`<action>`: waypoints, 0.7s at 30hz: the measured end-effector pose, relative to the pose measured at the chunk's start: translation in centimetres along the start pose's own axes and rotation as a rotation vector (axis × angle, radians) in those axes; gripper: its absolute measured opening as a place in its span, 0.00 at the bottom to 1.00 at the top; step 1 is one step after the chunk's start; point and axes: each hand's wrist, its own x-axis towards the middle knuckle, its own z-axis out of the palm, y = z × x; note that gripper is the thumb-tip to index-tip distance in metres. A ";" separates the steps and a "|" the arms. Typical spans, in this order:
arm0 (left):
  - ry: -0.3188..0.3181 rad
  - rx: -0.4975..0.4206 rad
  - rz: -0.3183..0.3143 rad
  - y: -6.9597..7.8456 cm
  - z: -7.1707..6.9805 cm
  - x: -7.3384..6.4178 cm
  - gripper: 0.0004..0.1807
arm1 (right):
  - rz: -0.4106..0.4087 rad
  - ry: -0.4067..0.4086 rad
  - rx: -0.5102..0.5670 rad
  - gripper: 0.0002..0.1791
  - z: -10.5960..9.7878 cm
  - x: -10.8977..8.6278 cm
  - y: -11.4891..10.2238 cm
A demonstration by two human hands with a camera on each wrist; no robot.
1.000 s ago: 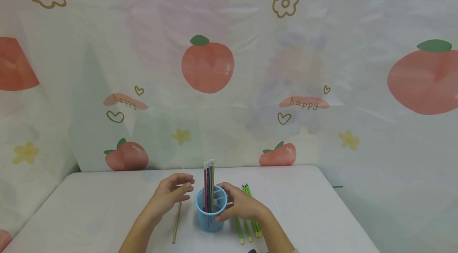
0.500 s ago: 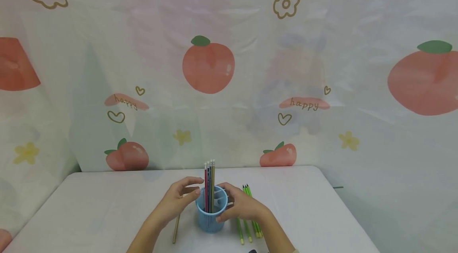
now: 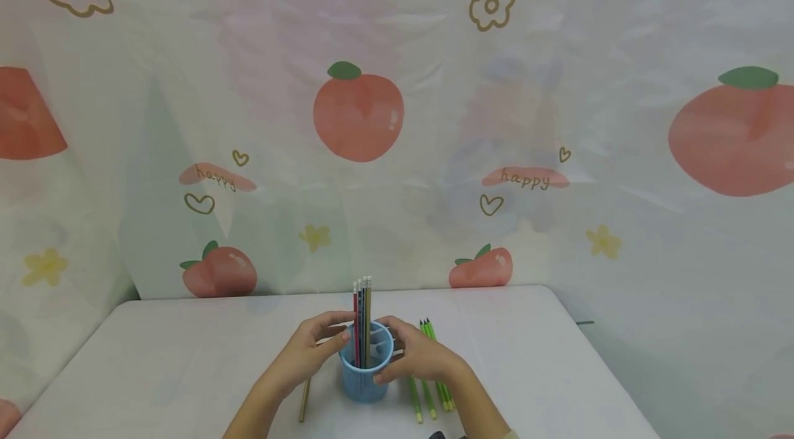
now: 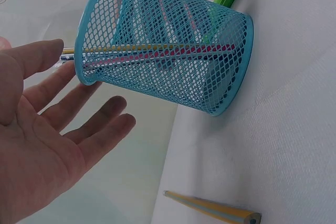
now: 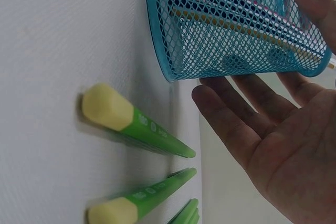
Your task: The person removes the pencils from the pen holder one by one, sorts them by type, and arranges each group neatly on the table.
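Note:
A light blue mesh pencil cup (image 3: 364, 385) stands upright on the white table, with several pencils (image 3: 368, 311) leaning inside, eraser ends up; red, dark and gold ones show. My right hand (image 3: 428, 356) holds the cup's right side, thumb at the front and fingers behind. At the left rim is my left hand (image 3: 305, 354), fingers relaxed and spread, thumb tip right beside the pencils where they cross the rim in the left wrist view. Below that hand a gold pencil (image 4: 210, 206) lies on the table. Several green pencils (image 5: 152, 132) with yellow ends lie right of the cup.
The white table (image 3: 186, 370) reaches back to a fabric backdrop (image 3: 422, 218) printed with fruit, flowers and hearts. A small dark object (image 3: 437, 435) shows at the bottom edge near the right forearm.
My left hand has moved right, from beside the cup to its rim and the pencils in it. My right hand and the cup have stayed in place.

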 end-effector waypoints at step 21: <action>0.002 0.022 0.014 0.4 -0.2 -0.1 0.23 | -0.013 0.002 -0.001 0.42 0.0 0.1 0.2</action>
